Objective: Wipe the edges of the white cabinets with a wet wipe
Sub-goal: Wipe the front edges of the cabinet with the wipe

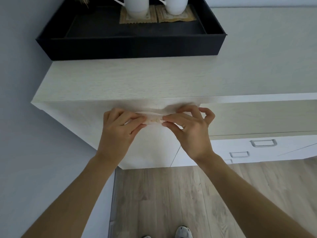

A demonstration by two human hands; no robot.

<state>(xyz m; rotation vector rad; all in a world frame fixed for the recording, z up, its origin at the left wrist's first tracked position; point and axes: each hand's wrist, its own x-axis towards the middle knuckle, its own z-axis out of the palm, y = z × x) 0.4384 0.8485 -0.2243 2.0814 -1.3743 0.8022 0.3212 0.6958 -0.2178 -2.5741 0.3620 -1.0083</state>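
Both hands are up at the front top edge of the white cabinet (pixel 120 83), near the middle of the taller unit and right of its left corner. The wet wipe (pixel 171 109) is stretched between them, bunched into a strip. Its upper part looks to lie against the front face just under the edge; can't tell whether it actually presses there. The left hand (pixel 118 127) pinches the left end, fingers curled round it. The right hand (pixel 190 133) pinches the other end between thumb and forefinger, with the remaining fingers loosely curled above and holding nothing. My read: it's being folded or straightened into a pad before the wipe pass, and two hands are needed because the sheet is limp. No stroke along the edge looks under way yet. A black tray (pixel 130 47) sits at the back left corner of the top, overhanging the left side, with two white mugs (pixel 136 6) on coasters (pixel 161 18). It's well back from the front edge, so no conflict. Lower drawers with metal handles (pixel 263 143) are off to the right, above a wood floor (pixel 171 194).
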